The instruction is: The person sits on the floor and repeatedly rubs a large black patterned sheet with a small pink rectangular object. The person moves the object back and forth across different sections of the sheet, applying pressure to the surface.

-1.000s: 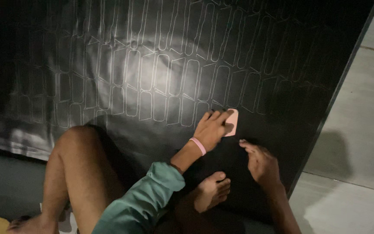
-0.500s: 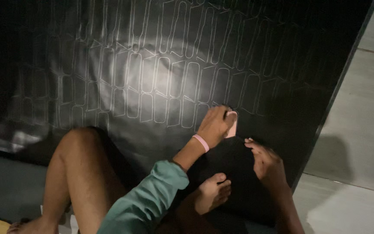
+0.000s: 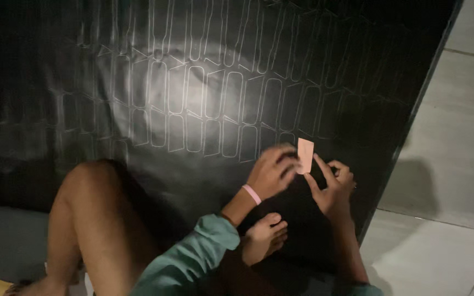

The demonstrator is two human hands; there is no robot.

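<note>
Fingers: left hand [image 3: 270, 174] curls its fingertips against the left edge of the template card [image 3: 305, 155]; right hand [image 3: 331, 185] lifts a forefinger to the card's lower right edge, its other fingers loosely bent. Whether either hand pinches the card or only steadies it cannot be told.
Template card: 1 small pale pink rectangle, upright, lying flat on the black sheet [image 3: 204, 98] near the sheet's right border, just right of the last drawn outline.
Handling (judged): card looks thin, light and fairly stiff; likely to slide on the glossy sheet, so it is best held down by its 2 long edges with fingertips, leaving the rim free.
Black sheet: large, glossy, soft-looking material spread over the floor, covered with rows of pale traced outlines of the card's shape; a bright glare patch sits near its middle.
Wristband: pink band [image 3: 252, 194] on the left wrist, above a teal sleeve [image 3: 193, 257].
Body: bare knee [image 3: 91, 186] at lower left; 1 bare foot [image 3: 264, 237] rests on the sheet just below the hands.
Surround: pale floor tiles [image 3: 451, 164] right of the sheet.
</note>
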